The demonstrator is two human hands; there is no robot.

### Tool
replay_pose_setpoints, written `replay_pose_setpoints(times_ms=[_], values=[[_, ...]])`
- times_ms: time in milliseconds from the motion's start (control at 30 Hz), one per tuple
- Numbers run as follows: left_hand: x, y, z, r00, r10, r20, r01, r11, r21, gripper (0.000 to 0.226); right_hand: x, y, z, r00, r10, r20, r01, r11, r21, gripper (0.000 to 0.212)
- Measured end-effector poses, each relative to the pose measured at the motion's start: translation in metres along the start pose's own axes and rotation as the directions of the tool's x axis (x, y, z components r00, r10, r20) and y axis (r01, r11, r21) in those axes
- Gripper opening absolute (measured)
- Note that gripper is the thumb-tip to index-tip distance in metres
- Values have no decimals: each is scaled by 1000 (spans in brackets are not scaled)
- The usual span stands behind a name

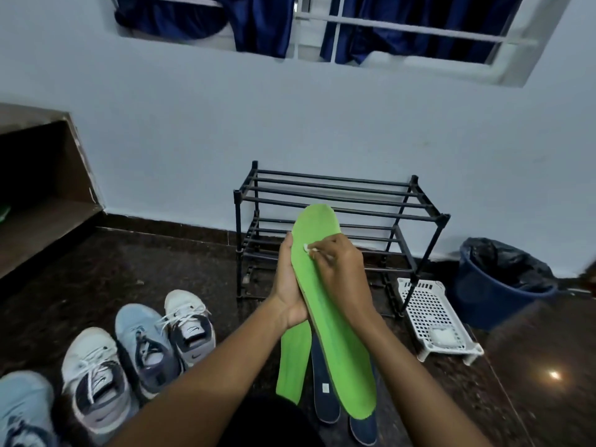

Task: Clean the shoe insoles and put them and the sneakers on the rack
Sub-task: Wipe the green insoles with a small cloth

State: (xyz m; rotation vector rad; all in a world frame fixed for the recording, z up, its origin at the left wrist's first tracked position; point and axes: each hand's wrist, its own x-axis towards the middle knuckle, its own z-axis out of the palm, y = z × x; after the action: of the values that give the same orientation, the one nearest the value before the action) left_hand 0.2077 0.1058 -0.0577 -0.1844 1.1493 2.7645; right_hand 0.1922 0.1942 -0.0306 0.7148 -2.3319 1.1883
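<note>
Resting upright in the left hand (pixel 288 287), which grips its edge, a green insole (pixel 325 304) hovers before the black rack (pixel 338 201); the right hand (pixel 342 272) pinches a small white swab (pixel 308 250) against it. Another green insole (pixel 292 362), dark insoles (pixel 324 398) and four sneakers (pixel 142 346) lie on the floor.

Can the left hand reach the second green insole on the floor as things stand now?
Probably not right away. The left hand is busy holding the raised green insole while the right hand wipes it. The second green insole lies just below, unobstructed.
</note>
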Motion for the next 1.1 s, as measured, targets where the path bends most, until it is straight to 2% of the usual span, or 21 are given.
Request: replay_pose_setpoints(times_ms=[133,300,367,533,667,833,933,1100], values=[[1,-8,-13,999,-17,-31,16,999,-38,68,-8,3,15,999,40,36,-39,999,-20,14],[9,-13,-28,986,-98,-138,93,995,-41,91,-24,17,27,983,66,173,-67,998,4,17],[16,-18,-36,983,-112,-144,103,993,-63,90,-30,27,29,977,62,203,-60,998,-15,17],[30,-31,-47,988,-121,-92,113,990,-79,69,-21,46,37,986,111,121,-101,991,-83,14],[39,-33,-46,992,-110,-63,102,988,-113,70,-6,51,45,991,126,51,-122,989,-79,12],[47,-32,-55,988,-140,-72,127,978,-165,82,-22,50,53,984,109,142,-106,994,-29,15],[51,-32,-59,986,-150,-72,137,976,-168,83,-26,50,52,986,93,139,-94,996,-2,15],[48,-33,-54,993,-104,-50,97,987,-131,68,2,54,50,991,123,52,-120,992,-47,12]])
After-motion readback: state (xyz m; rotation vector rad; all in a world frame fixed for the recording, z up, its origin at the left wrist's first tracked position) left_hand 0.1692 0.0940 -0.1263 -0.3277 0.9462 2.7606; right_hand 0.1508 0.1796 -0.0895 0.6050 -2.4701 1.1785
